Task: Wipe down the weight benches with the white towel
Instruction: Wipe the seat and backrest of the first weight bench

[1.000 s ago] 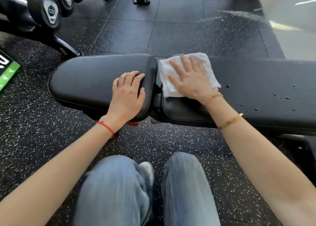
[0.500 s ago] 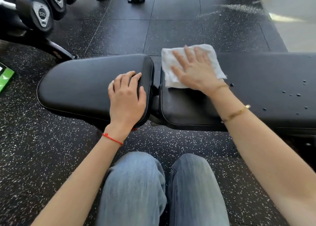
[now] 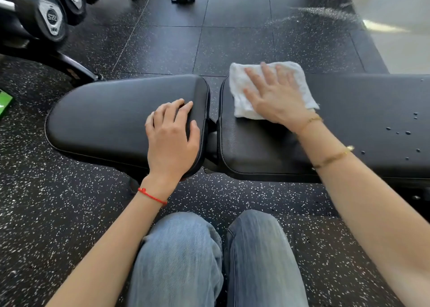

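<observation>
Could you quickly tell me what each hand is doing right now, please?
Left hand: open, resting on the seat pad.
Right hand: open, pressing the white towel flat on the back pad.

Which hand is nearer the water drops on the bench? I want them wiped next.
Right. The right hand presses the towel on the same pad as the drops; the left hand rests on the other pad, farther away.

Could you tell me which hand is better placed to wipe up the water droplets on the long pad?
The right hand: it already presses the white towel flat on the long pad, with the droplets to its right. The left hand rests on the seat pad.
</observation>
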`<state>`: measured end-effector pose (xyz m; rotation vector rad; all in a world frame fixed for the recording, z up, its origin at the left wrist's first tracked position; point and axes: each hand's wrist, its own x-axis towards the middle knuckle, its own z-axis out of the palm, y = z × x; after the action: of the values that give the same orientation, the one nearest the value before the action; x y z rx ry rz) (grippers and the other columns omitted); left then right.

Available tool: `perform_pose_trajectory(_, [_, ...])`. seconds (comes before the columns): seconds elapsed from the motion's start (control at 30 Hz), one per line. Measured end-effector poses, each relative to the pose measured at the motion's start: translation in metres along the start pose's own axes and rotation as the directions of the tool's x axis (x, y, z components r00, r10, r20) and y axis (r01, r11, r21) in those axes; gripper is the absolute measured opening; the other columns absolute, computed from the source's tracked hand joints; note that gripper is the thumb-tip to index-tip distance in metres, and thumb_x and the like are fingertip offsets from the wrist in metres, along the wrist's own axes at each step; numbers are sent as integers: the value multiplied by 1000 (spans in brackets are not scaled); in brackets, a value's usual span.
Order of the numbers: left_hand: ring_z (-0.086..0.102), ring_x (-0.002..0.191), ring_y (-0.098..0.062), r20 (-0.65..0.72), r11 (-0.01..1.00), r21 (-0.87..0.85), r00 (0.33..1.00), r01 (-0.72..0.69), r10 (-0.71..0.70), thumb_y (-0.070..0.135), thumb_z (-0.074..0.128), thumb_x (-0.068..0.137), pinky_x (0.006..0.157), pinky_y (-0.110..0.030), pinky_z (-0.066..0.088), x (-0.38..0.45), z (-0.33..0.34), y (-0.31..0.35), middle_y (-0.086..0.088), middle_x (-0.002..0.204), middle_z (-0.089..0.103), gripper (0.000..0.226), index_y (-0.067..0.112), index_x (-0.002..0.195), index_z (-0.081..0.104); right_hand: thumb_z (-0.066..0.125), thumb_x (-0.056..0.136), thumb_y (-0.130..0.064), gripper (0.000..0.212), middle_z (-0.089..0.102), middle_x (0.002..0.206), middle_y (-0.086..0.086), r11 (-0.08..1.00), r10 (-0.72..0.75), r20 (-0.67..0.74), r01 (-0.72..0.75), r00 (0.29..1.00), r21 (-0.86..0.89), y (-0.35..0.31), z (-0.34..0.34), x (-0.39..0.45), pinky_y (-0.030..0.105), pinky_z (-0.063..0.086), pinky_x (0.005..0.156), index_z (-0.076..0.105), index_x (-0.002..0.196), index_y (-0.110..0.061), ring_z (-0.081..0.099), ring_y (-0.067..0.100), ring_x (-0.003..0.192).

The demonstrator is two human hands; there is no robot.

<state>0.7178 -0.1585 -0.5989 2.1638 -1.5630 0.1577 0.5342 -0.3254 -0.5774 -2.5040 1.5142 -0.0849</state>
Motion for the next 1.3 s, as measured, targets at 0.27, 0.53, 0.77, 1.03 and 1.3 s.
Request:
perform_pose_trajectory(0.27, [41, 136, -22, 4, 1000, -16, 1000, 9, -9, 30, 45, 97, 118, -44, 25, 0, -2, 0, 2, 144, 51, 44, 20, 139, 54, 9, 97, -61, 59, -7, 165, -5, 978, -209, -28, 208, 978, -27, -14, 16, -69, 42, -18, 119, 1, 154, -48, -15, 25, 151])
perform_pose_trajectory(0.53, [40, 137, -25, 9, 1000, 4, 1000, 10, -10, 29, 46, 98, 118, -46, 24, -2, -1, 4, -2, 145, 51, 44, 16, 140, 53, 19, 102, -52, 56, -3, 166, 1, 997, 81, 0, -81, 997, -15, 24, -5, -19, 49, -13, 120, 7, 156, -41, -10, 32, 151])
perform_pose_trajectory(0.77, [40, 137, -25, 10, 1000, -7, 1000, 25, -25, 28, 48, 97, 119, -47, 24, -2, -1, 3, 0, 145, 51, 44, 17, 139, 54, 4, 95, -62, 60, -7, 166, -5, 980, -198, -45, 196, 979, -46, -7, 14, -88, 38, -23, 116, -4, 153, -49, -15, 26, 151])
perform_pose_trajectory(1.03, [41, 136, -28, -6, 1000, 14, 1000, 27, -27, 27, 48, 96, 117, -50, 26, -1, 2, 7, -3, 144, 53, 44, 14, 138, 55, 20, 102, -53, 55, -4, 166, -1, 999, 45, -12, -44, 999, 10, 26, -6, -44, 44, -13, 120, 4, 154, -46, -11, 29, 151])
perform_pose_trajectory(1.3, [41, 137, -26, 0, 1000, 17, 1000, 25, -25, 27, 48, 95, 118, -48, 25, -1, 0, 5, -2, 145, 52, 45, 16, 138, 54, 17, 100, -56, 57, -7, 166, -3, 976, -213, -23, 211, 977, -44, -33, 12, -71, 42, -19, 118, 4, 154, -46, -15, 28, 151])
